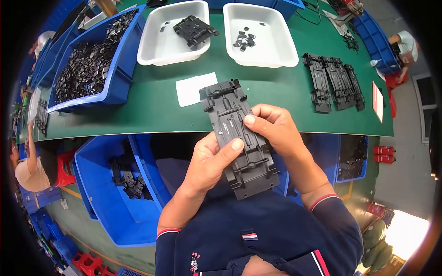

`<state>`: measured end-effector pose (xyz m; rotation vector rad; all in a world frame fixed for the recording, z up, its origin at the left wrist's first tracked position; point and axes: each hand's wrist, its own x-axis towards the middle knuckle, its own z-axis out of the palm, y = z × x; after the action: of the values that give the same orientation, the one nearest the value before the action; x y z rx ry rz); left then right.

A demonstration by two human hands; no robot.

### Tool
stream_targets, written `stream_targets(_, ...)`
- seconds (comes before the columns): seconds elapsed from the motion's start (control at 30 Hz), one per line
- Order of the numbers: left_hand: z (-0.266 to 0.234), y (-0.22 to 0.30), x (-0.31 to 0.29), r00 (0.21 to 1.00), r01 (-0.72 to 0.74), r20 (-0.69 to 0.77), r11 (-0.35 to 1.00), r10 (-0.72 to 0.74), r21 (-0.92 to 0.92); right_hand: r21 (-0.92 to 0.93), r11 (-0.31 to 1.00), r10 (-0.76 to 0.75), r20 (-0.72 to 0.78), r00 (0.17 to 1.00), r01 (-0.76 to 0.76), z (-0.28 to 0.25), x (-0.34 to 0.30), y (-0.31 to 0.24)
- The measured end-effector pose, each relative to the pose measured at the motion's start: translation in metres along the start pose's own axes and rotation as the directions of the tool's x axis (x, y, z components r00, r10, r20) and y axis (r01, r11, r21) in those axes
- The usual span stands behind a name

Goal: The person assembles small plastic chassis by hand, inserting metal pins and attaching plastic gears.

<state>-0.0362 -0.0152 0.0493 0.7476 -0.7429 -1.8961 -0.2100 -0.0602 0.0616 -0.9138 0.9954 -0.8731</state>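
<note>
Both hands hold a long black plastic toy-car chassis (232, 120) over the front edge of the green table. My left hand (209, 161) grips its left side, the thumb lying on the face near the middle. Higher up on the right side, my right hand (276, 126) pinches it with the thumb pressed on top. The fingers under the chassis are mostly hidden. Its molded face, with axle shapes at both ends, is turned up toward me, and it tilts with the far end to the left.
Beyond stand a white tray (149, 55) holding a black chassis and another white tray (283, 55) with small black pieces. A blue bin (122, 83) full of small black parts is at left. Several chassis (338, 83) lie at right. Below the table is a blue bin (106, 202).
</note>
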Motion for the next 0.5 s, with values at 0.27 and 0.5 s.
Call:
stream_targets(0.27, 0.025, -0.013, 0.022, 0.996, -0.036, 0.087, 0.992, 0.026, 0.117, 0.094, 0.986, -0.124, -0.161, 0.979, 0.140, -0.057, -0.023, -0.011)
stream_targets(0.5, 0.000, -0.023, 0.026, 0.998, -0.069, 0.029, 0.949, 0.063, 0.309, -0.114, 0.925, -0.356, -0.599, 0.717, 0.363, -0.213, -0.071, -0.060)
